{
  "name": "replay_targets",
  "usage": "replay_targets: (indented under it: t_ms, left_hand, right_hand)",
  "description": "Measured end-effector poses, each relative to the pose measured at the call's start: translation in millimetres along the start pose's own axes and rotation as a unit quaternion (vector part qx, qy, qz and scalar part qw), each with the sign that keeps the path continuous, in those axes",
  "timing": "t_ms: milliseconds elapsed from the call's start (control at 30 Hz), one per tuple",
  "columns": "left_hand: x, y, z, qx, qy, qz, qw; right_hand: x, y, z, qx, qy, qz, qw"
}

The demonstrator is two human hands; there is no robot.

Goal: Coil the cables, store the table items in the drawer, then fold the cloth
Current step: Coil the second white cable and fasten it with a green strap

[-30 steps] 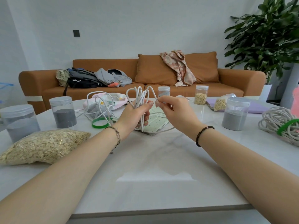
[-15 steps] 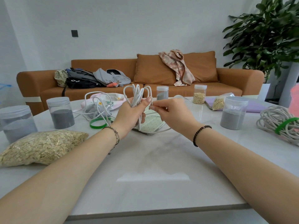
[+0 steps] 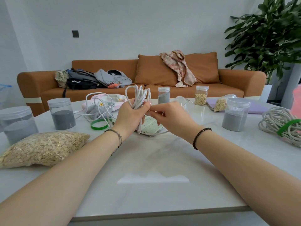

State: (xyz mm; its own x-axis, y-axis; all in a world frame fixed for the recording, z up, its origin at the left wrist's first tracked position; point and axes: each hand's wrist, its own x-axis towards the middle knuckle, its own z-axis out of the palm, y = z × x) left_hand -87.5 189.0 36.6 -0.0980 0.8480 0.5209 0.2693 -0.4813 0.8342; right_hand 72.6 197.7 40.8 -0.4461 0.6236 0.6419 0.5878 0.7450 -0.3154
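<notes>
My right hand [image 3: 169, 116], seemingly pinching the white cable [image 3: 138, 98], has closed on the loops my left hand [image 3: 130, 115] grips (coil nearly done).

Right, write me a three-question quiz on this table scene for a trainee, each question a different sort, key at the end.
1. Multiple choice: what does the left hand grip? A) a green band B) the white cable bundle C) a jar lid
2. True or false: the rope coil at the right side of the table is bound with a green tie.
3. Fill in: the oat bag lies on the person's ____ side.
Key: 1 B; 2 true; 3 left.
</notes>
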Motion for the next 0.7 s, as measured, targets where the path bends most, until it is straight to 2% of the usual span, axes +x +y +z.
replay_targets:
  t_ms: [100, 167, 233, 400, 533, 633, 700]
  left_hand:
    - [1.7, 1.6, -1.7, -0.022, 0.035, -0.016, 0.999]
    - [4.5, 3.6, -4.8, -0.076, 0.067, -0.040, 0.994]
    - [7.8, 5.9, -9.1, -0.155, 0.102, -0.058, 0.981]
    - [15.8, 4.6, -18.7, -0.272, 0.187, -0.085, 0.940]
    - [18.1, 3.9, -18.3, -0.343, 0.183, -0.125, 0.913]
    - [19.6, 4.6, -17.4, -0.423, 0.156, -0.167, 0.877]
    - [21.8, 4.4, -18.7, -0.430, 0.151, -0.176, 0.873]
  right_hand:
    - [0.1, -2.4, 3.9, -0.017, -0.009, -0.013, 1.000]
    - [-0.2, -3.0, 5.8, -0.024, -0.015, -0.013, 1.000]
    - [-0.5, -2.9, 5.7, -0.022, -0.013, -0.015, 1.000]
    - [-0.7, -2.2, 2.8, -0.042, 0.003, -0.008, 0.999]
    - [-2.7, -1.9, 2.0, -0.049, 0.005, -0.024, 0.999]
    - [-2.8, -1.5, 1.9, -0.062, -0.006, -0.030, 0.998]
    - [-2.9, -0.7, 2.0, -0.073, -0.012, -0.032, 0.997]
